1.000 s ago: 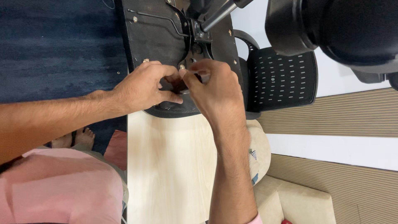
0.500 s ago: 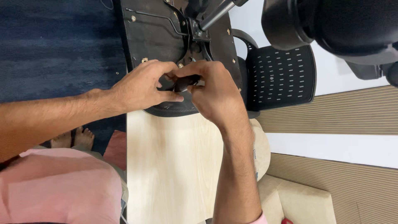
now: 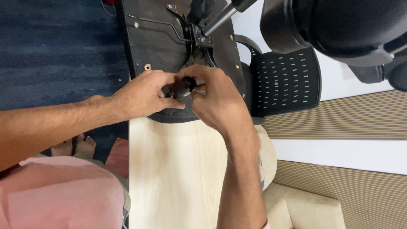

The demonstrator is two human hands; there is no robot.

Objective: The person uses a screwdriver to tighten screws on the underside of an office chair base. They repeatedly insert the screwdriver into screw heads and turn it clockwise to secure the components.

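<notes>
Your left hand (image 3: 142, 95) and right hand (image 3: 214, 97) meet over the near end of the upturned chair seat (image 3: 165, 42), which lies underside-up across the far end of the pale wooden table (image 3: 178, 178). Between them sits a short black cylindrical part (image 3: 183, 87) (a knob or handle grip; its exact kind cannot be told). Both hands are closed on it: the left thumb and fingers pinch its left end, and the right fingers curl over its right end, hiding most of it.

Change since one second ago: the hands then covered the fitting with only fingertips working at it and no black part distinct. Half a second ago the part showed as a dark bar between the thumbs. It now lies higher and clearer of the seat base, with both grips unchanged in kind. Judged from this, the part has been brought out toward you or turned at its mounting; whether it is fully free of the seat cannot be seen.

The chair's metal mechanism plate (image 3: 197, 36) and gas-lift column (image 3: 224, 15) stand just beyond the hands. A black perforated backrest (image 3: 284, 80) lies off the table's right edge.
</notes>
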